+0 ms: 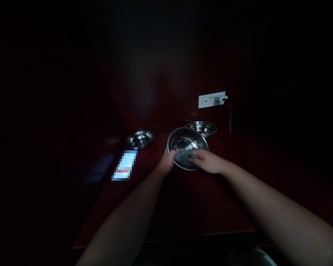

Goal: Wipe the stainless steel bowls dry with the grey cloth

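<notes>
A shiny metal bowl is tilted toward me over the dark red table. At its left rim my left hand is closed, thumb over the edge and the other fingers hidden behind the bowl. My right hand pinches a grey-green cloth, which lies against the near inside of the bowl. Behind the bowl, to the right, stand shallow metal dishes that look stacked. Another shallow metal dish sits to the left, apart from both hands.
A lit, pixelated screen lies left of my left hand. On the back wall is a white socket panel with a plug in it, and a dark cable hangs down to the table. A pale curved rim shows below the table's front edge.
</notes>
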Available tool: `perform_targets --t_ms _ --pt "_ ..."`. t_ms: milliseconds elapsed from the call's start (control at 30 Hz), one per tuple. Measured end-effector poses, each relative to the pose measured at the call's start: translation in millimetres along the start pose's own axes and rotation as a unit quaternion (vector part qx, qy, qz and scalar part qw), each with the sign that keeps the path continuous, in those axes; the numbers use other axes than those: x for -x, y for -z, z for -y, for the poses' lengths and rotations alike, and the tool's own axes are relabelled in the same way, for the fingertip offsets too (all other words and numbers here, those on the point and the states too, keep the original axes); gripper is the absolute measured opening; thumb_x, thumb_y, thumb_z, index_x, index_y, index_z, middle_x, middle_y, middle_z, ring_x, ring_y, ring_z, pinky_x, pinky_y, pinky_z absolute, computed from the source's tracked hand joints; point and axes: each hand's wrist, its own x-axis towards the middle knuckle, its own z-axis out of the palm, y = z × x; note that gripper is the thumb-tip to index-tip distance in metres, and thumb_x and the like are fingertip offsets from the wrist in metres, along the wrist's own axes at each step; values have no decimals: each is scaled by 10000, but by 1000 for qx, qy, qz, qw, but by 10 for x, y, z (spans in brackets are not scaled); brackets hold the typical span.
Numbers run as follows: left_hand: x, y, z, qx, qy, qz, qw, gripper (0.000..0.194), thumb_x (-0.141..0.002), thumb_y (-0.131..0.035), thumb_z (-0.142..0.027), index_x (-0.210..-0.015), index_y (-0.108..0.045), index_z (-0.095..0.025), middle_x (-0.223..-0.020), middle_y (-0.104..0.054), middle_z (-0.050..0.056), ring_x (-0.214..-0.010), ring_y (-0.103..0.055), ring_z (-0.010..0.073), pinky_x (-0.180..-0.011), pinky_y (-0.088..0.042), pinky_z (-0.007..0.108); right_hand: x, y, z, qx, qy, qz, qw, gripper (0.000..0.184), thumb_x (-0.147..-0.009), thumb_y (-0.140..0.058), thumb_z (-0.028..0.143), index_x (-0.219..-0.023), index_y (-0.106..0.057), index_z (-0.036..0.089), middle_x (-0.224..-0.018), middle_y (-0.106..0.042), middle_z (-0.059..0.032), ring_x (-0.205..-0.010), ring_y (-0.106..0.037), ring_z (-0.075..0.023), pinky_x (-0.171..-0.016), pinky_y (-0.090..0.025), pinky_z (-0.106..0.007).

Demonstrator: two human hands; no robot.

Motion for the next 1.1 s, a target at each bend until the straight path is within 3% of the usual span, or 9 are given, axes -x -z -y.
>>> perform_targets --t_ms 133,333,500,633,800,933,1100 --pt "-46 24 30 1 2 -18 1000 314 -651 -529 -198 -955 -586 -142 -719 -636 14 -649 -584 149 -626 -466 261 0 -5 13 42 -1 -2 999 207 -838 -440 253 -866 -616 150 -858 -663 -54 -773 -583 -172 -751 -436 -293" --pt "-38 10 15 3 17 -22 1000 336 -635 -510 -200 -958 -581 -146 -636 -598 -8 -546 -549 124 -527 -431 223 21 39 39 171 -70 -33 982 195 -814 -440 240 -790 -621 172 -802 -665 -72 -717 -583 -180 -685 -411 -279" --pt "-14 2 -4 10 46 -17 999 363 -662 -524 -239 -1013 -572 -159 -637 -598 -4 -530 -558 142 -493 -443 244 38 70 53 155 -61 -22 986 190 -805 -452 241 -800 -630 175 -801 -667 -62 -711 -576 -171 -673 -401 -269" --pt "-21 8 2 20 53 -17 998 411 -706 -561 -296 -1100 -544 -182 -845 -652 52 -666 -620 181 -557 -493 293 31 68 37 118 -59 -13 991 195 -812 -448 249 -794 -624 165 -776 -658 -50 -693 -568 -162 -660 -402 -268" --pt "-11 25 19 50 28 55 997 545 -715 -636 -412 -1200 -475 -226 -1089 -618 94 -838 -634 210 -696 -521 355 15 56 -9 88 -56 -16 994 201 -814 -448 269 -763 -606 156 -738 -644 -42 -660 -558 -154 -643 -408 -267" --pt "41 17 16 36 -7 92 995 659 -661 -721 -306 -1244 -422 -235 -1139 -599 90 -933 -616 206 -836 -486 378 4 50 -42 69 -55 -34 996 193 -817 -444 269 -764 -590 154 -735 -636 -39 -655 -556 -150 -654 -421 -271" --pt "48 -11 3 25 -10 48 998 624 -669 -690 -217 -1240 -440 -200 -1069 -634 93 -933 -616 211 -896 -447 396 0 37 -40 50 -46 -27 997 182 -814 -454 261 -802 -602 156 -759 -642 -33 -676 -565 -150 -672 -431 -271"
